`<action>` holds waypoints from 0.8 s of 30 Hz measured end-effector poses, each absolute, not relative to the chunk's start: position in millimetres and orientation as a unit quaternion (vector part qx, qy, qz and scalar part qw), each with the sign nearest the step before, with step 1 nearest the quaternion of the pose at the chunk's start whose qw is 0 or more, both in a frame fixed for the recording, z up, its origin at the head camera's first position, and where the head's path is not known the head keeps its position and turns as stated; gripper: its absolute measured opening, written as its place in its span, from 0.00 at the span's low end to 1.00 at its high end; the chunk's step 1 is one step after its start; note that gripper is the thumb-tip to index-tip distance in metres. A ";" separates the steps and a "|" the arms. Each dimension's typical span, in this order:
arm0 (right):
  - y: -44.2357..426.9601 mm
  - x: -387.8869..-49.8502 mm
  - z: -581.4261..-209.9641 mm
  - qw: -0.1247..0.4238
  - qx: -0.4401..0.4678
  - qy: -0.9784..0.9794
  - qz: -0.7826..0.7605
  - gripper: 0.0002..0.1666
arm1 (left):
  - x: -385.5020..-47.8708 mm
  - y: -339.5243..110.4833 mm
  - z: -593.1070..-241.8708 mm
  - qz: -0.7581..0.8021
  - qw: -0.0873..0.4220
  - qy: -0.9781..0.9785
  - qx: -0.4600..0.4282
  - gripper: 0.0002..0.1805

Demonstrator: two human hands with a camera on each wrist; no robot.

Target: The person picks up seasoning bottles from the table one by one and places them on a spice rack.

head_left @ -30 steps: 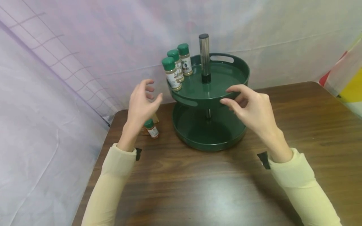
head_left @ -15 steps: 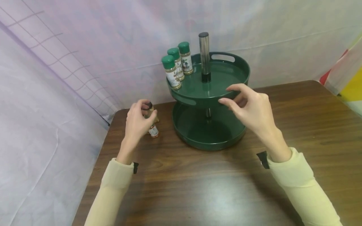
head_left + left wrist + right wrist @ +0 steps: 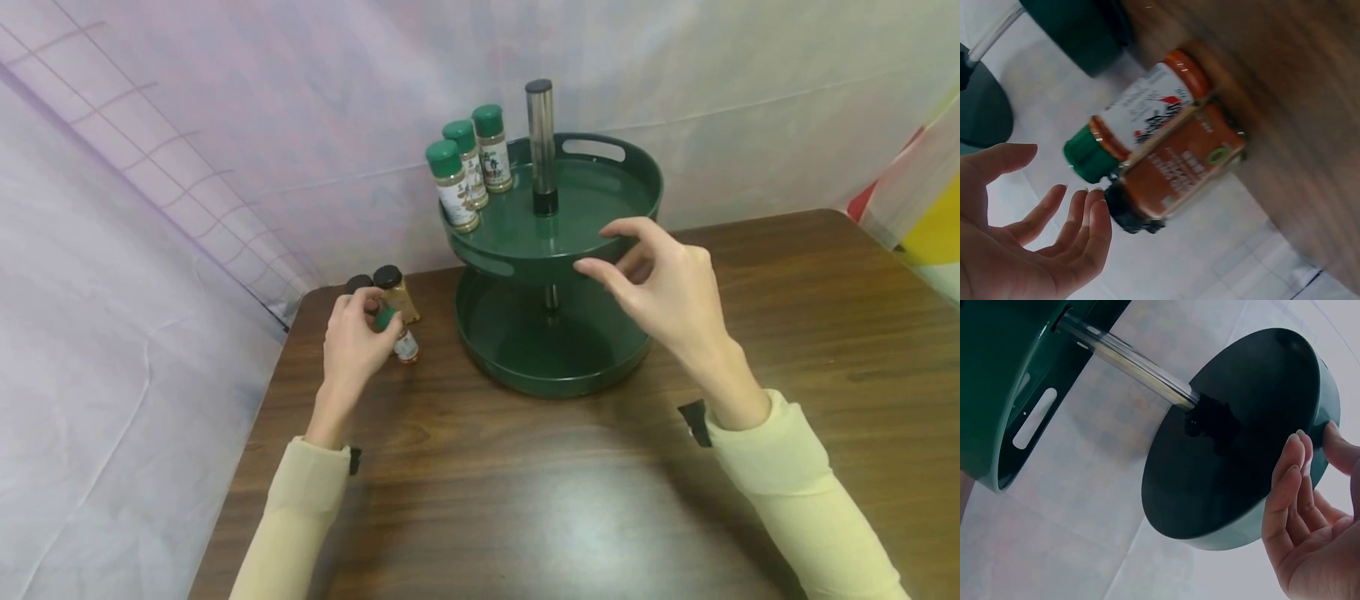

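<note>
Parted and holding nothing, the left hand's [image 3: 356,340] thumb and fingers hang about a green-capped bottle [image 3: 407,347] on the table [image 3: 480,508], left of the rack [image 3: 551,387], near black-capped jars [image 3: 406,303]; apparently a pick-up approach, calling for a narrower pinch. Thumb and fingers apart, the right hand [image 3: 667,292] curves near the rack's right side.

I'm working at a wooden table [image 3: 480,467] in what looks like a curtained-off booth; I can't tell what kind of building surrounds it. Pale sheets [image 3: 315,100] hang beyond my table's far and left edges, with grid lines [image 3: 112,117] showing toward the far left corner. Past the far right corner I see a red and yellow patch [image 3: 930,229]. Spice jars [image 3: 455,200] on a green two-tier stand [image 3: 551,267] lend it a kitchen touch.
</note>
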State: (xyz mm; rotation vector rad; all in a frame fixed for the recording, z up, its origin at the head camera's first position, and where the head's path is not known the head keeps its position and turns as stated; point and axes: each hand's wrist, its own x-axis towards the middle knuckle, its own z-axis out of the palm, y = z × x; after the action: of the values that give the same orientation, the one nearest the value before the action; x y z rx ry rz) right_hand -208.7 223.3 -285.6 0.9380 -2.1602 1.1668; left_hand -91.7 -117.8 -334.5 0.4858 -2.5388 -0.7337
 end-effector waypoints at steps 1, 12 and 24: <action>223.3 -208.5 -285.6 0.253 0.345 -0.795 0.430 0.23 | -91.2 -118.9 -336.6 -0.264 0.225 -0.921 0.180 0.24; 223.9 -208.8 -286.1 0.251 0.348 -0.792 0.434 0.23 | -89.7 -123.1 -351.2 -0.254 0.228 -0.920 0.190 0.22; 224.1 -210.4 -285.9 0.245 0.353 -0.793 0.433 0.22 | -84.2 -116.3 -354.1 -0.234 0.220 -0.925 0.201 0.22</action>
State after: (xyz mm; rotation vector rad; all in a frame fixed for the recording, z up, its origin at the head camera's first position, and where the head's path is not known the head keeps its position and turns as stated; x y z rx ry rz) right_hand -210.4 224.1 -285.9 0.9632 -2.1636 1.1807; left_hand -84.2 -116.3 -354.1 0.5559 -2.5596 -0.6483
